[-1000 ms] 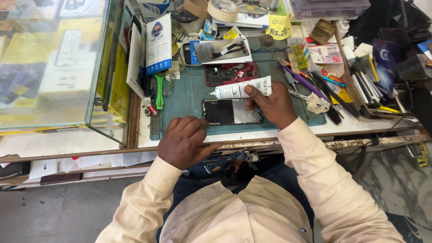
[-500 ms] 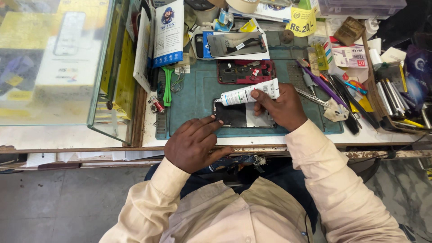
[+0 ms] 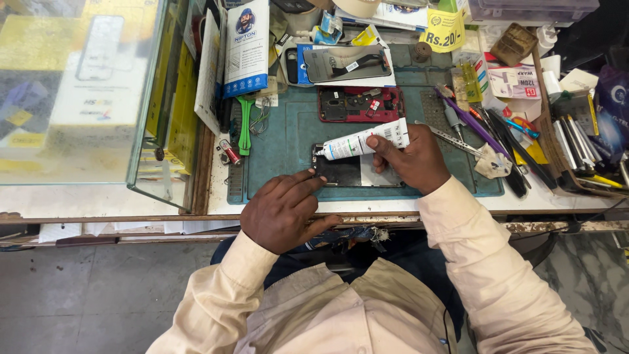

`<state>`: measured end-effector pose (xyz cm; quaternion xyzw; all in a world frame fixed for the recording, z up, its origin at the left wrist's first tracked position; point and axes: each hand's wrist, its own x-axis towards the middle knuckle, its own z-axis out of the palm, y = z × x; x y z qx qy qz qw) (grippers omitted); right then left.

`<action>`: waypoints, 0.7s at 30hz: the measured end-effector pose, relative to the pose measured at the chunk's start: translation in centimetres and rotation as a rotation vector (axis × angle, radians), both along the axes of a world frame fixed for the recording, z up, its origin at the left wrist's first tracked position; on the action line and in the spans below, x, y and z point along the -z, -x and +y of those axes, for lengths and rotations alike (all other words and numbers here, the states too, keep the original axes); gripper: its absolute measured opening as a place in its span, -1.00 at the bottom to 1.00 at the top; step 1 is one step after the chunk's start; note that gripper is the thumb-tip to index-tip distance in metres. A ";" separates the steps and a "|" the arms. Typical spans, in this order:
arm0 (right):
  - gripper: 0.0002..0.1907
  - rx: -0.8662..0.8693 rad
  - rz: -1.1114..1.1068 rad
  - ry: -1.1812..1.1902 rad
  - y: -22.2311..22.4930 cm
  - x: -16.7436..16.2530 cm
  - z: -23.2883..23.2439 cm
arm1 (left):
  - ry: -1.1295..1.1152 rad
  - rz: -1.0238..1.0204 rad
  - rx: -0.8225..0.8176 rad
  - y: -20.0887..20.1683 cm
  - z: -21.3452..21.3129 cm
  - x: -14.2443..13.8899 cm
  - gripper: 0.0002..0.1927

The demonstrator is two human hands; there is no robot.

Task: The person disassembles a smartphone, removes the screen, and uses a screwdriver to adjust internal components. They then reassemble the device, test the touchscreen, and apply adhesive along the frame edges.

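Crowded workbench with a teal mat (image 3: 288, 131). The right hand (image 3: 409, 160) grips a white tube (image 3: 363, 139), nozzle at the dark phone's (image 3: 341, 172) top-left corner; left hand (image 3: 282, 210), fingers extended, empty, steadies its left edge near the mat's front edge.

A single head-worn camera looks almost straight down from above the seated person onto a teal work mat (image 3: 288, 141), close enough that the mat fills the middle of the frame. The person's cream sleeves and lap sit below the mat, a glass display case (image 3: 85, 98) to its left, cluttered tools to its right.
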<state>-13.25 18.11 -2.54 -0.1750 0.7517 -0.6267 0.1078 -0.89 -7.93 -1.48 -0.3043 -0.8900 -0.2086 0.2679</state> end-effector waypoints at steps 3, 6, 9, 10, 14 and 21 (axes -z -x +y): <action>-0.76 -0.010 0.007 0.022 0.0 0.0 0.0 | 0.000 -0.005 -0.006 0.0 0.1 0.0 -0.55; -0.74 -0.012 0.022 -0.016 0.0 0.0 0.0 | 0.001 -0.010 -0.010 -0.1 0.1 0.0 -0.55; -0.73 -0.011 0.013 -0.003 0.0 -0.1 0.0 | 0.001 -0.014 -0.010 0.0 0.1 -0.1 -0.55; -0.73 -0.010 0.011 0.002 0.0 -0.1 0.0 | -0.002 -0.013 -0.009 0.0 0.1 -0.1 -0.55; -0.74 0.007 0.006 -0.002 0.0 -0.1 -0.2 | -0.011 -0.012 -0.007 0.0 0.1 -0.2 -0.55; -0.74 0.021 0.014 -0.001 0.0 0.0 -0.2 | -0.018 -0.009 -0.010 -0.1 0.2 -0.4 -0.55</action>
